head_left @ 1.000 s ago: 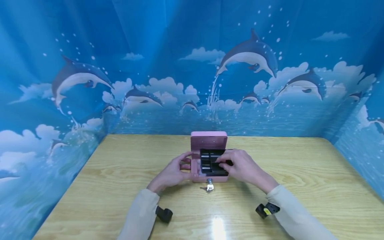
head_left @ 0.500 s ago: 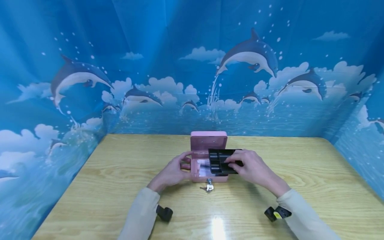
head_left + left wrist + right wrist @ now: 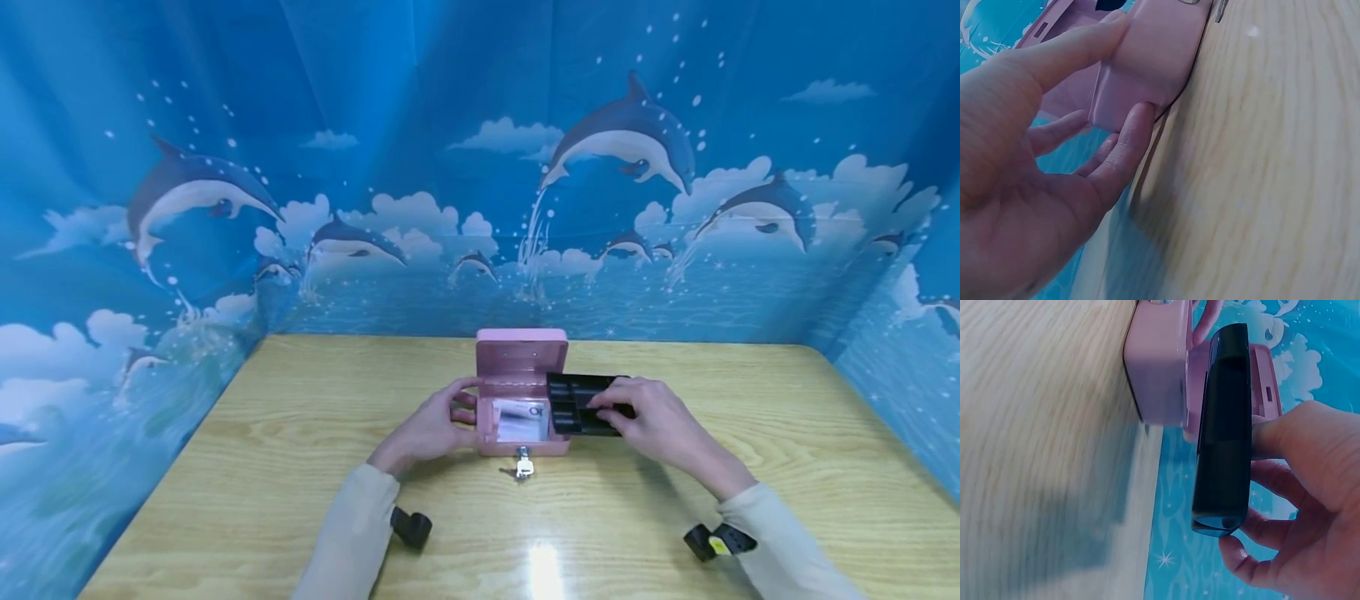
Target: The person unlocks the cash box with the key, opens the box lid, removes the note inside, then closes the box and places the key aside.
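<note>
A small pink cash box (image 3: 517, 433) stands open on the wooden table (image 3: 300, 467), its lid (image 3: 522, 354) upright at the back. My left hand (image 3: 435, 425) holds the box's left side (image 3: 1141, 69), thumb on top and fingers against the wall. My right hand (image 3: 648, 417) grips a black compartment tray (image 3: 581, 402) lifted out and held just right of the box; the tray (image 3: 1222, 425) shows edge-on in the right wrist view. White paper (image 3: 521, 417) lies inside the box. A key (image 3: 524, 463) sits in the front lock.
A blue dolphin-print backdrop (image 3: 480, 167) walls the table on the back and both sides. Black wrist-camera straps (image 3: 411, 531) show on both sleeves. Bare wood (image 3: 787, 433) lies to the right of the box and to its left.
My right hand has lifted the black tray out of the box and carried it to the right, uncovering the paper inside. The left hand and box have stayed put.
</note>
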Demonstrator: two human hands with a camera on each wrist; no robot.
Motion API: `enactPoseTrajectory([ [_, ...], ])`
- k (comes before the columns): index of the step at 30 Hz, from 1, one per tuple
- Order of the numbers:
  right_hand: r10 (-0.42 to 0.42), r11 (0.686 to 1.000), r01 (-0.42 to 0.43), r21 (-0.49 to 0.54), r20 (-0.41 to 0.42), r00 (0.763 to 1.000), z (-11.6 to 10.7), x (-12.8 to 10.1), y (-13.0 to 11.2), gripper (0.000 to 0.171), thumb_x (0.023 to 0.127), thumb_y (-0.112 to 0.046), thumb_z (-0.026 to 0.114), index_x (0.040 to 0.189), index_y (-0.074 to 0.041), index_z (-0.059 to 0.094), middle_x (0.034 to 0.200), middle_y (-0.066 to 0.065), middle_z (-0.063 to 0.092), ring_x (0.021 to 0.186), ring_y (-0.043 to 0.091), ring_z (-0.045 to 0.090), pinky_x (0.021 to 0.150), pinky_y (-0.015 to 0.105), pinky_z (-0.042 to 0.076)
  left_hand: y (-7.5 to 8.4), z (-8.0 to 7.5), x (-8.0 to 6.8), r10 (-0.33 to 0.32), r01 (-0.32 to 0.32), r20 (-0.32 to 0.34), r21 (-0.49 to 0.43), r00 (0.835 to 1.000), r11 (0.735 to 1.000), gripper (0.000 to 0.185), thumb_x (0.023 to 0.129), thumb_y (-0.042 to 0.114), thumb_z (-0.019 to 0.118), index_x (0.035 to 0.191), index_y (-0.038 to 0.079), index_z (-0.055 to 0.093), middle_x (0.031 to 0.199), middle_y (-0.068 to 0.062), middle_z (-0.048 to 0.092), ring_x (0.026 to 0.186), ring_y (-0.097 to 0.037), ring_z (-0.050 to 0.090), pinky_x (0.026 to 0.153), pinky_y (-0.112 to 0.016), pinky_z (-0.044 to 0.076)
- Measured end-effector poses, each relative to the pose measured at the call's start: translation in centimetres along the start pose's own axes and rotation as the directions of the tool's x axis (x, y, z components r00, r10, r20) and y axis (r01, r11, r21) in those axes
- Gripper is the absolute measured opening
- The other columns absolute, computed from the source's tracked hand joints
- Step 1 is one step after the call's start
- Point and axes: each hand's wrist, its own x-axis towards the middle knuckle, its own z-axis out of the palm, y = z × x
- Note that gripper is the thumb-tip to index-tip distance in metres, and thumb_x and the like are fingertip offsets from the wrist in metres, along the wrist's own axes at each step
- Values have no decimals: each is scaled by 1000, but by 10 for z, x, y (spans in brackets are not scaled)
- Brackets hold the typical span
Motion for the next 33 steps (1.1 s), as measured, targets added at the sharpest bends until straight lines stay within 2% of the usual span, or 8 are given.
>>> enactPoseTrajectory([
  [5,14,1000,-14,0,-8,1000,-3,-5,10,23,86,3,75,102,-13,80,96,4,78,87,21,72,74,41,62,0,-1,2,-5,5,10,-1,1000,1000,94,76,11,88,156,22,40,138,-14,54,117,-25,62,103,-46,55],
  [9,11,1000,-11,3,-16,1000,-3,-6,19,23,86,5,74,103,-11,80,96,5,77,78,13,68,63,27,55,0,-2,3,-9,9,6,6,1000,1000,92,76,13,89,155,22,41,138,-13,55,117,-25,61,104,-47,55],
  [11,5,1000,-5,2,-24,1000,-3,-6,24,24,86,6,74,102,-10,80,96,5,77,77,12,67,62,24,53,1,-2,3,-10,10,7,8,1000,1000,92,77,13,88,155,22,41,138,-13,55,117,-25,61,104,-47,55],
  [18,7,1000,-8,-13,-50,999,-2,-7,40,25,84,8,73,103,-8,79,98,8,78,77,16,69,65,30,57,2,-3,3,-14,14,7,2,1000,1000,91,78,13,88,155,21,41,139,-14,55,118,-25,61,103,-46,55],
  [25,25,999,-27,-22,-69,997,-3,-6,54,25,84,9,73,104,-7,79,100,12,78,65,8,60,59,24,50,3,-2,1,1,-1,14,-3,1000,1000,96,75,17,91,156,22,39,140,-13,55,119,-26,61,105,-47,54],
  [29,52,998,-55,-42,-69,996,-2,-6,62,24,86,7,72,104,-7,79,100,12,77,69,12,64,60,26,50,3,-2,1,19,-19,20,7,1000,1000,101,73,20,92,158,21,37,141,-13,55,120,-27,61,105,-48,54],
  [33,68,996,-72,-55,-77,995,0,-7,72,25,86,8,72,105,-7,79,100,12,77,73,18,67,63,29,53,1,-1,2,29,-29,15,14,999,999,100,74,16,91,158,18,37,142,-14,55,120,-27,62,104,-46,55],
])
